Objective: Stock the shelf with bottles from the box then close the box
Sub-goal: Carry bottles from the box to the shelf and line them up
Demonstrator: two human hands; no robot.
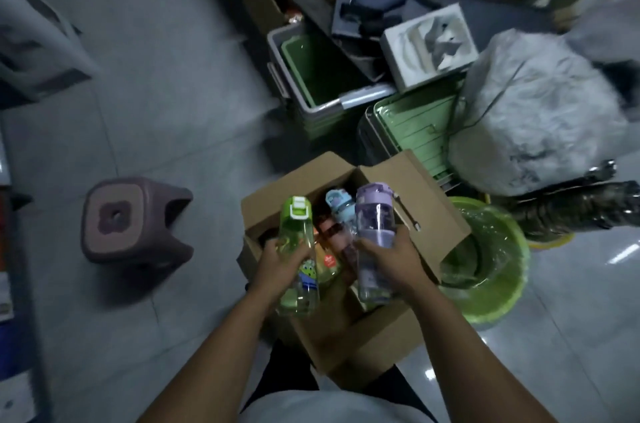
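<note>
A person's left hand [282,258] grips a green bottle [298,256] bearing a cartoon sticker, its writing unreadable, while the right hand [391,254] grips a purple bottle [374,242], both above an open cardboard box [415,187] on the floor [156,76] holding a blue bottle [341,206] and others

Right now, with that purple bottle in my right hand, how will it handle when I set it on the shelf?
The purple bottle looks clear and empty, so probably light. It is tall and narrow, so it may tip if nudged. Smooth plastic could slip in the right hand.
</note>
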